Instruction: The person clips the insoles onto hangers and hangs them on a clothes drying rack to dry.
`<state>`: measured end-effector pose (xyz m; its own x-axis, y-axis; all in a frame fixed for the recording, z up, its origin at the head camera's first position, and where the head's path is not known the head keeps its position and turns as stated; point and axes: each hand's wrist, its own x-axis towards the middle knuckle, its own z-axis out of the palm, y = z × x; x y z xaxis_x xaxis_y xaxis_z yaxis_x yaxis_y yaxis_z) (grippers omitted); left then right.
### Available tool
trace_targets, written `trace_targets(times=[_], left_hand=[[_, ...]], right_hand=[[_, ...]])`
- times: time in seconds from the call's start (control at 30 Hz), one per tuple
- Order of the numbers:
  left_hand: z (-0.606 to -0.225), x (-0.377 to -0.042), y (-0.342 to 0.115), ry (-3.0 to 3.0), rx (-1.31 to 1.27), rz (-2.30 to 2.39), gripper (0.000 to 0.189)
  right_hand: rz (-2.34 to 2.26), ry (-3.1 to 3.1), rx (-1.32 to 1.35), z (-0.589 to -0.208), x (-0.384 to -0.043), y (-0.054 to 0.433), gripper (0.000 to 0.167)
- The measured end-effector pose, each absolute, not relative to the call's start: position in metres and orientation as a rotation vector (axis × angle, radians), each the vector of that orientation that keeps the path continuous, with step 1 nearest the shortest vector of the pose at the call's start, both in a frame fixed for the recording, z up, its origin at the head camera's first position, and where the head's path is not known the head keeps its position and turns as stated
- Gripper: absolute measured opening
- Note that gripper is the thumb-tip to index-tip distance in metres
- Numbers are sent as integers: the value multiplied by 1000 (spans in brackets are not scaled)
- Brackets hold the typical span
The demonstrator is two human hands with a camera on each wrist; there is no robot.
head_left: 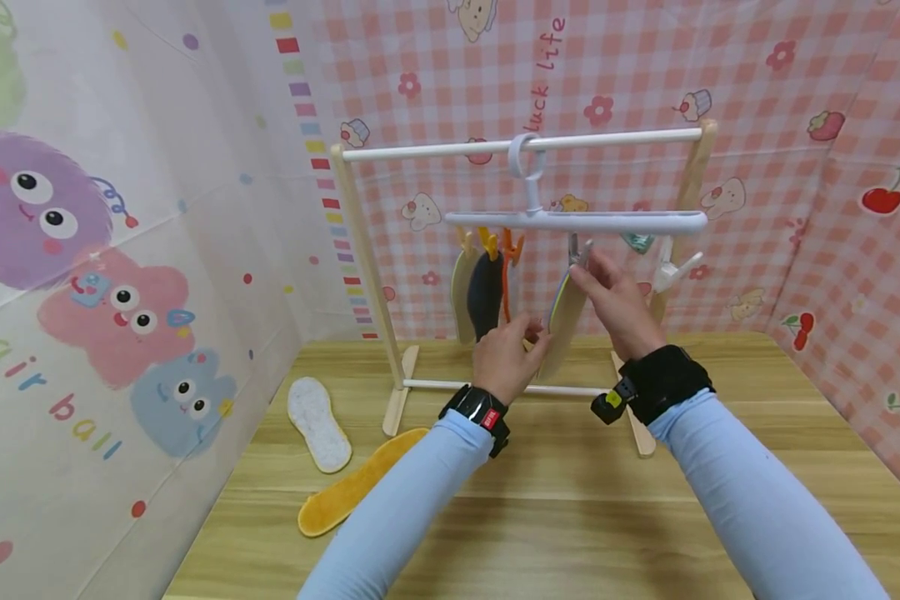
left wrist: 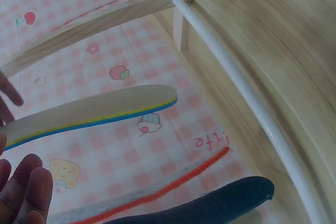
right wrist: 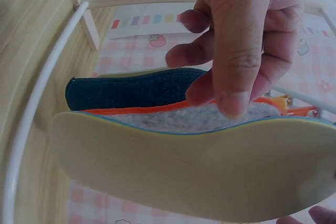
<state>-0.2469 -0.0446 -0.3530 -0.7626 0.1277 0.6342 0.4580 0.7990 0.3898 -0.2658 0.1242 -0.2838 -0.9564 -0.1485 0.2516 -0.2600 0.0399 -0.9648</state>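
Note:
A beige insole point(head_left: 565, 321) with a yellow and blue edge hangs from a grey clothespin point(head_left: 574, 250) under the white hanger point(head_left: 607, 221). My right hand point(head_left: 626, 308) pinches its upper end just below the clothespin; the contact is partly hidden. My left hand point(head_left: 504, 358) is by the insole's near edge, its fingers loosely bent and holding nothing; the right wrist view shows its thumb point(right wrist: 233, 100) beside that edge. Left of it hang a grey insole with an orange edge point(right wrist: 178, 116), a dark blue insole point(head_left: 485, 292) and another beige insole point(head_left: 461, 300).
The hanger hooks over the top bar of a wooden-legged rack point(head_left: 435, 151). A white clothespin point(head_left: 671, 273) dangles at the hanger's right end. On the table at left lie a light grey insole point(head_left: 318, 425) and an orange-yellow insole point(head_left: 360, 483). Patterned cloth surrounds the table.

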Motion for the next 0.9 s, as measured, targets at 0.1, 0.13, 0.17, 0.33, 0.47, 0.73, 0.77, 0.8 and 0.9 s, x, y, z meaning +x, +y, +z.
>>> trace_targets(times=[0.1, 0.13, 0.17, 0.33, 0.47, 0.73, 0.77, 0.8, 0.9], left_hand=[[-354, -246, -46, -2394, -446, -739, 14], [-355, -246, -47, -2402, -445, -744, 14], [-356, -246, -47, -2415, -440, -746, 15], [-360, -245, -50, -2473, -413, -734, 20], [-365, -243, -53, -2494, -392, -717, 25], [-376, -240, -58, -2509, -387, -728, 22], [-377, -240, -59, -2508, -393, -735, 23], [-379, -240, -59, -2508, -400, -742, 23], [-383, -239, -62, -2515, -405, -758, 23]], right_hand=[[2087, -2218, 429, -290, -265, 128, 67], [2087, -2226, 416, -293, -265, 129, 69], [2089, -2231, 401, -295, -265, 129, 71], [2114, -2231, 345, -306, -261, 132, 75], [2145, -2216, 333, -314, -257, 135, 73], [2162, -2227, 302, -336, -249, 142, 74], [2165, -2231, 292, -338, -248, 143, 75], [2176, -2230, 279, -341, -247, 143, 75], [2195, -2240, 230, -349, -243, 144, 75]])
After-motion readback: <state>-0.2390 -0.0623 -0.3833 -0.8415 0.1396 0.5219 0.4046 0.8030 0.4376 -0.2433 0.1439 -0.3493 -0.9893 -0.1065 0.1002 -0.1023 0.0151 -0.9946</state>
